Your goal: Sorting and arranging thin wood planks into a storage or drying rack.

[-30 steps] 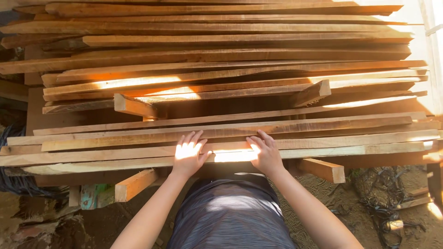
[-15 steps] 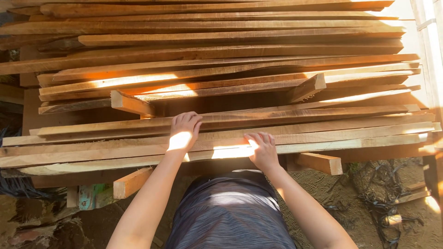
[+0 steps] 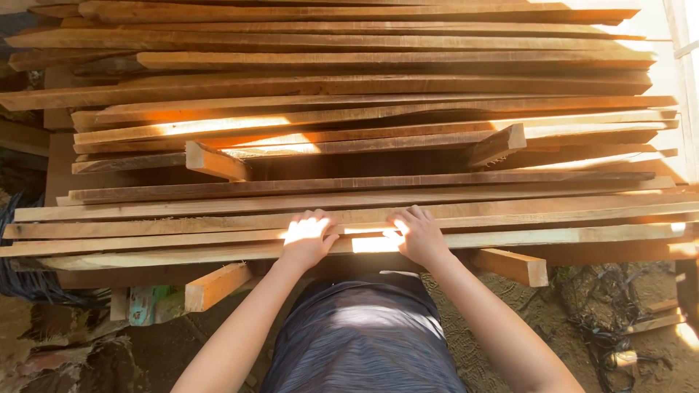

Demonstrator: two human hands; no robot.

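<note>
Both palms flat on the nearest plank (image 3: 510, 218) at the stack's front edge; left hand (image 3: 307, 236) and right hand (image 3: 419, 233) spread open, grip closed on nothing. Risk: rough sawn edge may splinter skin; loose planks could slide off the crosswise spacer blocks (image 3: 215, 285).

Both hands rest side by side on the nearest plank (image 3: 182, 240), left hand (image 3: 307, 239) beside right hand (image 3: 418, 234). Behind it lies the plank stack (image 3: 364, 87), seemingly resting on cross battens (image 3: 215, 161).
</note>
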